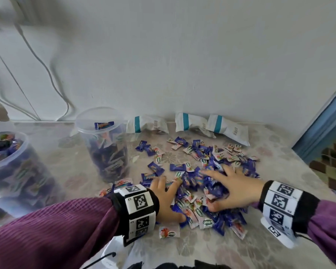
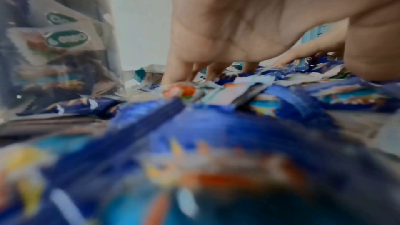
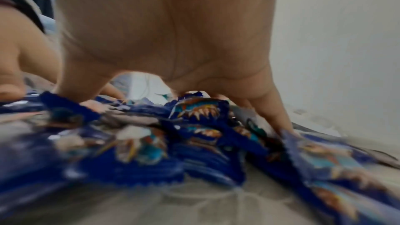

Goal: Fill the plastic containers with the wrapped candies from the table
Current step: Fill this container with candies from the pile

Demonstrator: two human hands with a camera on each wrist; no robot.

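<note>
Both hands (image 1: 202,193) rest palm-down, fingers spread, on wrapped candies (image 1: 200,183).

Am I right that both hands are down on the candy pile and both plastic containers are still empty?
Not empty: the head view shows the near container and the far container both holding candies. Left hand and right hand do rest on the candy pile.

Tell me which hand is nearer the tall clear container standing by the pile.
Left. The left hand rests just right of the tall container; the right hand lies farther right.
</note>
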